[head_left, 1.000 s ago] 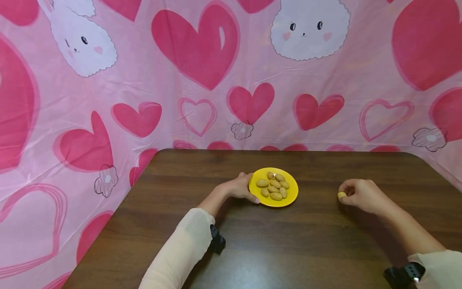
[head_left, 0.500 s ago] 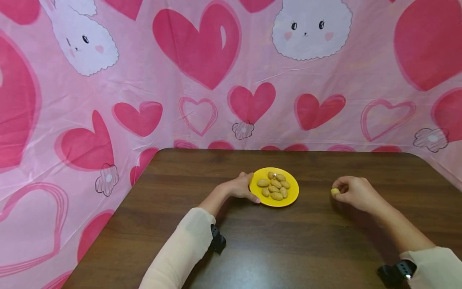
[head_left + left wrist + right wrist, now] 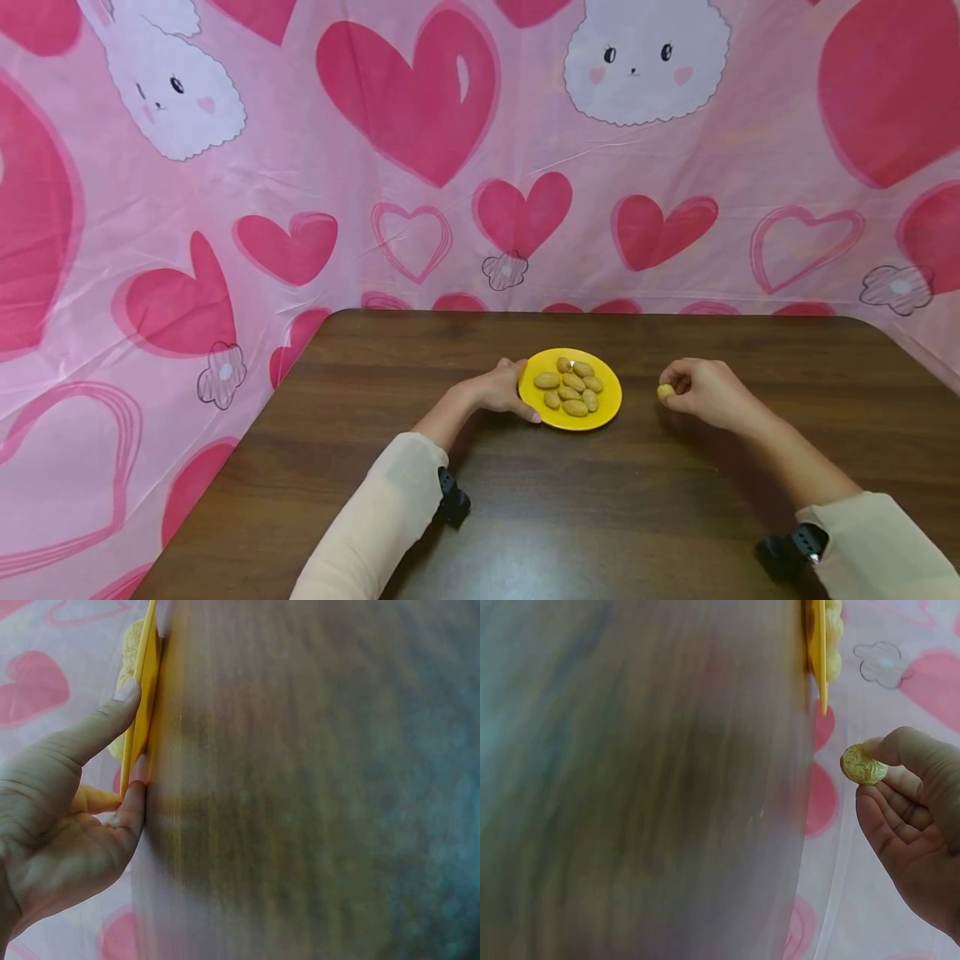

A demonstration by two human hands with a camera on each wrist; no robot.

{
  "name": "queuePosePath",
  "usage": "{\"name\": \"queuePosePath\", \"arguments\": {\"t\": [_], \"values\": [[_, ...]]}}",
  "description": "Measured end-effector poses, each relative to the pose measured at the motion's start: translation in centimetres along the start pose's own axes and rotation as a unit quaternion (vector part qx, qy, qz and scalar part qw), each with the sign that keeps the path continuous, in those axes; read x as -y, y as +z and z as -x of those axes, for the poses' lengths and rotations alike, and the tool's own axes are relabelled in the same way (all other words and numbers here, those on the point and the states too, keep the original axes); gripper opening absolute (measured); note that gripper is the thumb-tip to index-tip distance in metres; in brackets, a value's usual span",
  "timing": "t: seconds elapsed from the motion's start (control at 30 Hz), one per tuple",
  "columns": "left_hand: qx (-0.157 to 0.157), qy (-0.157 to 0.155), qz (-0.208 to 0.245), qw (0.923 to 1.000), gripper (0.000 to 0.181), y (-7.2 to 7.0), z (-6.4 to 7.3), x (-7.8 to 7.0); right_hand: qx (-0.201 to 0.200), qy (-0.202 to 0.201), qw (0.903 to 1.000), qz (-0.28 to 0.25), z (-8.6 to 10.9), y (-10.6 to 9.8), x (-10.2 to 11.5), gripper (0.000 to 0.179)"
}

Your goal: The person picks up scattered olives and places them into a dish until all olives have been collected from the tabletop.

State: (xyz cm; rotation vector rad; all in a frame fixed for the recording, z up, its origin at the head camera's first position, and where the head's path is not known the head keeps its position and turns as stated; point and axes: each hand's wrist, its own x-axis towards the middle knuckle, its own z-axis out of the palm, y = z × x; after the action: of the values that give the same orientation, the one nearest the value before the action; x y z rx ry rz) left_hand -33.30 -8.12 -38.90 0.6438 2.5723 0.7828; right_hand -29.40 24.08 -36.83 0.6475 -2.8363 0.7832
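Note:
A round yellow plate point(image 3: 607, 408) stands on the table, bearing several oval, wrinkled, yellowish-brown dried fruits point(image 3: 573, 407). My left hand point(image 3: 497, 388) holds the plate's left rim. In the left wrist view its thumb point(image 3: 112, 720) lies over the rim and fingers point(image 3: 131, 810) sit at the edge and underneath. To the right of the plate, my right hand point(image 3: 712, 392) pinches one more dried fruit point(image 3: 665, 392) between thumb and fingers, apart from the plate. In the right wrist view this dried fruit point(image 3: 863, 764) looks wrinkled and yellow-green.
The brown wooden table point(image 3: 570, 517) has rounded far corners. Behind it hangs a pink cloth point(image 3: 420, 242) printed with hearts and white animal faces. Dark wrist cameras point(image 3: 453, 498) are strapped to both wrists.
My right hand has moved left and slightly away from me, toward the plate, with the dried fruit still pinched. My left hand and the plate have stayed in place.

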Motion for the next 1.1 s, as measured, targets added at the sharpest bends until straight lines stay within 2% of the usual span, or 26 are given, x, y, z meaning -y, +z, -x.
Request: {"name": "queuePosePath", "arguments": {"t": [0.3,1.1], "values": [[-0.001,0.003,0.003,1.0000,0.093,0.0,-0.1,0.1,0.031,-0.004,0.9994,-0.016,-1.5,1.2,1.2,0.012],[0.002,-0.005,0.009,0.9999,0.093,0.0,0.0,0.0,0.062,-0.047,0.9968,-0.019,-3.4,3.2,3.3,0.015]]}}
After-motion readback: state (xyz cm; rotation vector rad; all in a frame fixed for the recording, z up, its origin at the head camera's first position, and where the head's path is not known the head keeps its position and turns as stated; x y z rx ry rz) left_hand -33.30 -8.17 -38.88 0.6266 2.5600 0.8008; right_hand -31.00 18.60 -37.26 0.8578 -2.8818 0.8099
